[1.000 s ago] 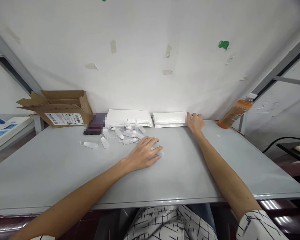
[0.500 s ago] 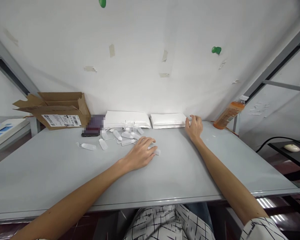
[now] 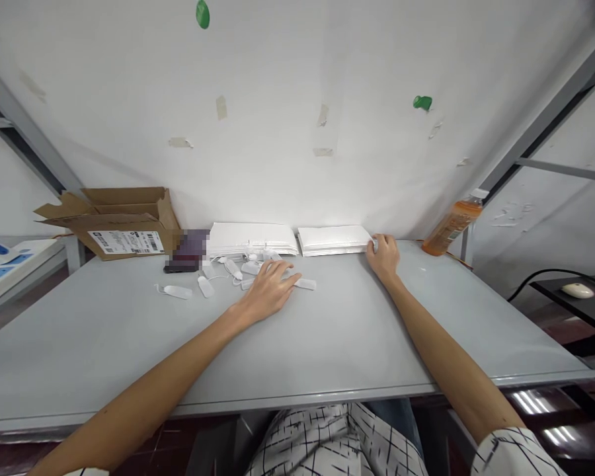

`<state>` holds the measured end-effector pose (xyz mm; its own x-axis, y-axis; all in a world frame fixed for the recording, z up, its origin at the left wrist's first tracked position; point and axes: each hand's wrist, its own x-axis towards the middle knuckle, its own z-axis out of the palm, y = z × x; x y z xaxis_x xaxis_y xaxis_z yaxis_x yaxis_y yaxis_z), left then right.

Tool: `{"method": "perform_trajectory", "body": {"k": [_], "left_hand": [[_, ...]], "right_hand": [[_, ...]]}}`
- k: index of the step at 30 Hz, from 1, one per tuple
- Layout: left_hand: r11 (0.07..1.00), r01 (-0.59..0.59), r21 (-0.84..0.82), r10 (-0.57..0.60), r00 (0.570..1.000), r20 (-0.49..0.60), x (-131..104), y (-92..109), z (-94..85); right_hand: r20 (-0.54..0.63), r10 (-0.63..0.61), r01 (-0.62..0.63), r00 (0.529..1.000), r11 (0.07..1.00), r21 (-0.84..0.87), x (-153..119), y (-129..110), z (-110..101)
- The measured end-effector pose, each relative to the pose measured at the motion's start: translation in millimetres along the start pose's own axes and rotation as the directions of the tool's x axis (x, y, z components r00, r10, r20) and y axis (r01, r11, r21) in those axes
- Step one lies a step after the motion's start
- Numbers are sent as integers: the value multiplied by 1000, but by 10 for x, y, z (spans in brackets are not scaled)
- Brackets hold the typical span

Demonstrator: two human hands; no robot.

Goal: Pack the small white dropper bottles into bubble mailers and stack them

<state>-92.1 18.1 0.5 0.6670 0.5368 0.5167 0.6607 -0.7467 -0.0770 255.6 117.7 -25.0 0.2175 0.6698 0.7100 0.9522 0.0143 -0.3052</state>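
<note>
My left hand (image 3: 272,292) lies palm down with fingers stretched out, at the right side of a loose group of small translucent white plastic pieces with thin white loops (image 3: 205,286). One such piece (image 3: 306,284) is by its thumb; I cannot tell whether they touch. My right hand (image 3: 384,258) is closed at the right end of a white stack of flat paper-like pieces (image 3: 334,239). Something small and whitish shows between its thumb and fingers, too small to name. To the left stands a second white stack (image 3: 252,235), with several plastic pieces against its front.
An open cardboard box (image 3: 126,221) stands at the back left, beside a dark pixelated flat object (image 3: 188,251). An orange bottle with a white cap (image 3: 451,228) is at the back right. Behind the grey table (image 3: 327,350) rises a white wall (image 3: 277,79).
My left hand has moved slightly left and away from me, uncovering more of the piece by its thumb, which lies slightly farther back. My right hand stays at the stack's right end.
</note>
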Motion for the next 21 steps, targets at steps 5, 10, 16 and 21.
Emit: {"method": "perform_trajectory", "body": {"k": [5,10,16,21], "left_hand": [[999,1,-34,-2,1000,-21,4,5,-10],[999,7,-44,-9,999,-49,22,4,-26],[996,81,-38,-85,987,-139,33,-226,-60],[985,174,6,-170,969,-176,20,-424,-90]], "right_hand": [[-60,-115,121,992,985,119,22,-320,-108],[30,-322,301,946,911,280,23,-1018,-207],[390,-530,392,753,837,383,114,-1787,-107],[554,-572,431,605,820,377,201,-2119,89]]}}
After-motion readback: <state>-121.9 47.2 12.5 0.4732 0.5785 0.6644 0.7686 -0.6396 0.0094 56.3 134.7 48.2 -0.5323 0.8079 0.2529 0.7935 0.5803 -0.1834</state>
